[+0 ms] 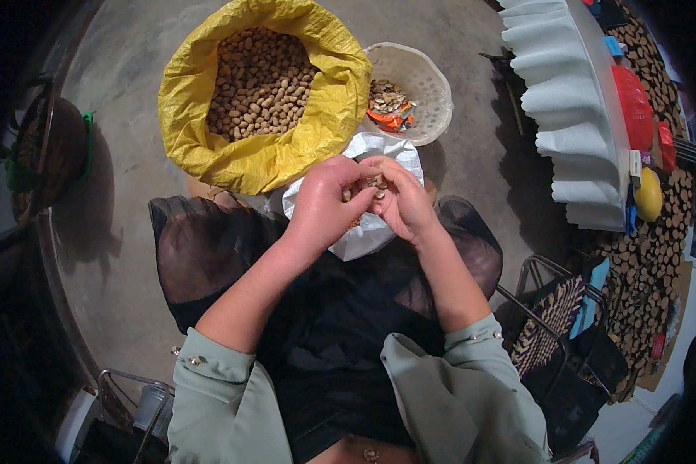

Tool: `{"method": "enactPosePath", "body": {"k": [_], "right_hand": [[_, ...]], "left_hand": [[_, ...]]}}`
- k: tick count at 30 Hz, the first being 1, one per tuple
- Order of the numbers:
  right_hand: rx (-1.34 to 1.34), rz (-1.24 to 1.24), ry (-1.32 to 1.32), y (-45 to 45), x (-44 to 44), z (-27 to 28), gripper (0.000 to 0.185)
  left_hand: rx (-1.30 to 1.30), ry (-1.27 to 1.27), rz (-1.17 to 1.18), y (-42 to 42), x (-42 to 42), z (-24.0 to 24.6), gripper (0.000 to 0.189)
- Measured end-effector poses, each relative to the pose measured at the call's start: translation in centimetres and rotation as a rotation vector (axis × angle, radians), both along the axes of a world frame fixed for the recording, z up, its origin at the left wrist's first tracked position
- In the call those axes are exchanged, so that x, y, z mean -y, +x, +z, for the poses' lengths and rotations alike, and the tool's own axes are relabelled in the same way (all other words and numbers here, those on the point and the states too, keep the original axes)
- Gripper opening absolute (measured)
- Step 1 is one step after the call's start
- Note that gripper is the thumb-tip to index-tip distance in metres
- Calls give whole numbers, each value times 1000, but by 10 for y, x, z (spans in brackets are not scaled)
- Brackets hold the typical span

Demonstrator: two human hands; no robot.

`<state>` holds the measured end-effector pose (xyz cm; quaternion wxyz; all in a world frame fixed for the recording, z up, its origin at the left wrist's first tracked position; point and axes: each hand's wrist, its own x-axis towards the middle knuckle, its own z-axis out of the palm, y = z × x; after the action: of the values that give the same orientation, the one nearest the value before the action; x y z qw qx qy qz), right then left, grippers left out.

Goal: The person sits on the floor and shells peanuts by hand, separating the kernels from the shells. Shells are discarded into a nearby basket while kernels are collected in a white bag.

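Note:
Both hands meet above a white woven sack (356, 246) between my knees. My left hand (319, 194) curls inward, its thumb against peanut shell pieces (378, 184). Cupped around the same pieces is my right hand (405, 203), its fingertips touching those of the left. The fingers hide part of what lies in the palms and most of the sack's opening. Just beyond stands a yellow woven sack (339, 110) with a rolled-down rim, filled with unshelled peanuts (261, 87). A whitish perforated plastic basket (435, 87) beside it holds empty shells (387, 95) and an orange wrapper (391, 120).
At right is a table with a ruffled white cover (562, 116); a red plastic item (632, 107) and a yellow object (648, 194) are beside its edge. A metal-framed chair (548, 325) stands behind on the right. On the left is a dark round basket (64, 151).

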<state>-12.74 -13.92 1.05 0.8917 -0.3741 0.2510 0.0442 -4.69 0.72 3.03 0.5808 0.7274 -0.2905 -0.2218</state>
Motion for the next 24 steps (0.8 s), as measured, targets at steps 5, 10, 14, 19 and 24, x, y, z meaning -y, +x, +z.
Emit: {"method": "enactPosePath", "body": {"k": [5, 10, 14, 19, 24], "right_hand": [[26, 27, 184, 1, 12, -20, 25], [94, -337, 436, 21, 42, -7, 45], [274, -465, 727, 29, 66, 20, 65], [104, -220, -193, 29, 43, 19, 48], [409, 76, -1345, 19, 15, 19, 17]], "left_hand": [[-53, -32, -3, 0, 1, -3, 24], [-1094, -336, -18, 12, -5, -18, 36], [-1588, -590, -153, 20, -9, -26, 43], [-1661, -605, 124, 12, 0, -22, 47], [-1634, -617, 152, 13, -1, -15, 42]]}}
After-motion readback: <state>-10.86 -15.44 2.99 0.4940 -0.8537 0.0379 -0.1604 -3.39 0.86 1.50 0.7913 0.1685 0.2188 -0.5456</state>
